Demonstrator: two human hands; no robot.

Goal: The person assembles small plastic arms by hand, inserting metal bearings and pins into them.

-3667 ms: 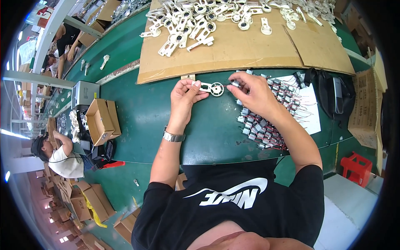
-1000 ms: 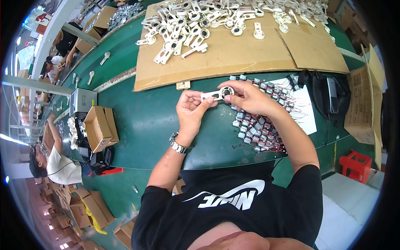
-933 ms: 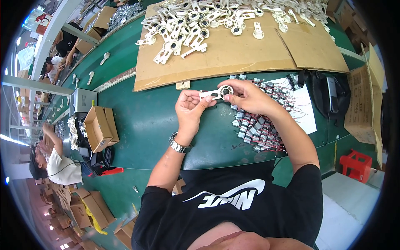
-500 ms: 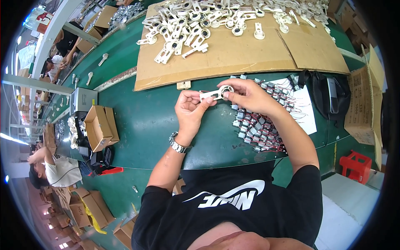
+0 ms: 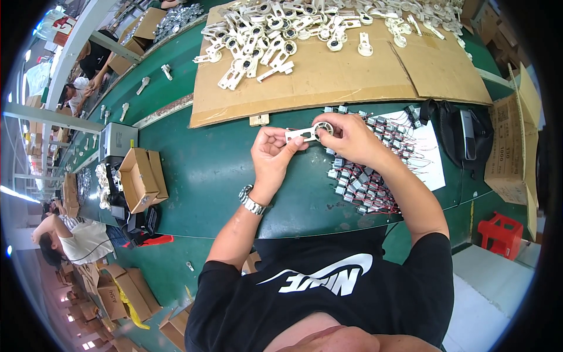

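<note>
Between both hands I hold a white plastic housing (image 5: 300, 135) with a ring-shaped end and a slotted flat handle. My left hand (image 5: 271, 154) pinches the handle end, the thumb lying on top. My right hand (image 5: 350, 138) grips the ring end, its thumb pressed at the opening and fingers curled round the rim. A thin red wire shows along the handle. Beside and below my right hand lie several small motors (image 5: 363, 185) with red and black wires. On the cardboard beyond my hands is a large pile of similar white housings (image 5: 272, 35), many with dark round centres.
A flat cardboard sheet (image 5: 328, 82) covers the far bench. A small open carton (image 5: 139, 182) and a grey box (image 5: 117, 142) stand left. At right are a black bag (image 5: 448, 132), a large carton (image 5: 507, 149) and a red stool (image 5: 500, 234). Other people work at far left.
Both hands and the housing have shifted slightly right. Parts on the belt at left have moved leftward and nearer, and another has appeared behind them. The person at lower left has shifted.
</note>
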